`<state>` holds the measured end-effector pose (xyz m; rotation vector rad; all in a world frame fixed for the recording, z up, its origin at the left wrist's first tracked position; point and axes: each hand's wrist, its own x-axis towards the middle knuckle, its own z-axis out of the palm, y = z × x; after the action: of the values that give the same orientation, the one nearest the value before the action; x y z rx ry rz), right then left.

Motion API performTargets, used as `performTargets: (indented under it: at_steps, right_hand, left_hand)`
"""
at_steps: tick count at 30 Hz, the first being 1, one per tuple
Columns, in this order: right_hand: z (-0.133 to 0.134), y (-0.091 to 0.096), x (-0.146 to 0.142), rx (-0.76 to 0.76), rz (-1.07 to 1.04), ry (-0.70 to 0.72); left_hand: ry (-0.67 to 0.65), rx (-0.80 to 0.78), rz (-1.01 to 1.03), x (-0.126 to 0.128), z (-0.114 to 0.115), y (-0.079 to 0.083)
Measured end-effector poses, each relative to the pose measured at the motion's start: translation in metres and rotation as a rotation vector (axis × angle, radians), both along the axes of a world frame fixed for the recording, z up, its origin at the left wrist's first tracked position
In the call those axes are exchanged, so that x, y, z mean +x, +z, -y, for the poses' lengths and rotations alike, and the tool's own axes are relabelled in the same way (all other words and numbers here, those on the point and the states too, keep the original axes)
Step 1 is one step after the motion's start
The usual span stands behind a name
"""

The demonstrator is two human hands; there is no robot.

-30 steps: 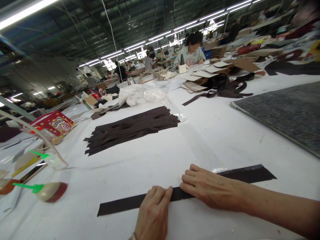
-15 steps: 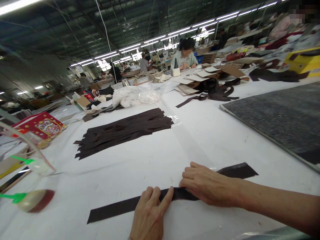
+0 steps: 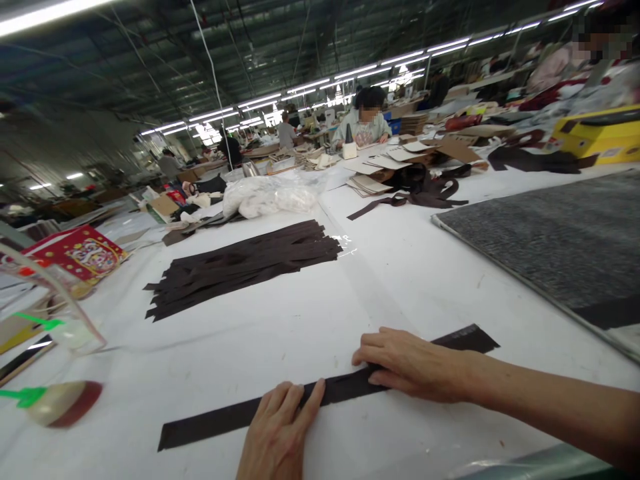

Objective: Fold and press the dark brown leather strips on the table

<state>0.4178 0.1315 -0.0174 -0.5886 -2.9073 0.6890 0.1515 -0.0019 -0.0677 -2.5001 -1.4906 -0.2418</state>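
A long dark brown strip (image 3: 345, 388) lies slantwise on the white table, with a slight crease along its far edge between my hands. My left hand (image 3: 280, 420) rests on the strip left of its middle, fingers stretched over it and the index finger apart from the others. Further right, my right hand (image 3: 415, 367) has its fingers at the strip's far edge and its thumb at the near edge, gripping it across its width. The strip's right end shows beyond that wrist; part of it is hidden under the hand.
A pile of similar dark strips (image 3: 245, 267) lies ahead. Left stand a squeeze bottle (image 3: 63, 403) with a green nozzle and a red printed box (image 3: 95, 257). A grey textured board (image 3: 545, 240) is at right. A co-worker (image 3: 367, 120) sits across the table.
The strip between my hands was raised and twisted; now it lies flatter. My right thumb has come into sight at its near edge. The view has shifted slightly.
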Motion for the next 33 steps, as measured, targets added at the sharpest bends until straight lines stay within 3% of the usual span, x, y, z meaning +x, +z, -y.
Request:
performTargets:
  at_steps: [7,16,20,23,29,31,33]
  right_hand:
    - [-0.005,-0.019,0.007,0.215,-0.025,0.101]
    - [-0.004,-0.021,0.012,0.329,-0.103,0.169]
    - [-0.004,-0.025,0.014,0.379,-0.110,0.192]
    - [-0.003,-0.027,0.014,0.402,-0.125,0.198]
    - [-0.001,-0.027,0.016,0.404,-0.093,0.198]
    - [-0.001,-0.026,0.017,0.402,-0.089,0.196]
    - [-0.001,-0.025,0.017,0.403,-0.095,0.198]
  left_hand:
    - [0.002,-0.044,0.018,0.002,-0.003,0.005]
    - [0.008,-0.111,-0.085,0.009,-0.009,0.015]
    - [0.003,-0.071,-0.019,0.011,-0.014,0.016]
    - [-0.010,-0.003,0.101,0.026,-0.022,0.017]
    - [-0.163,-0.097,0.197,0.066,-0.035,0.010]
    - [-0.148,-0.103,0.185,0.056,-0.031,0.008]
    - [-0.109,-0.118,0.177,0.028,-0.022,0.007]
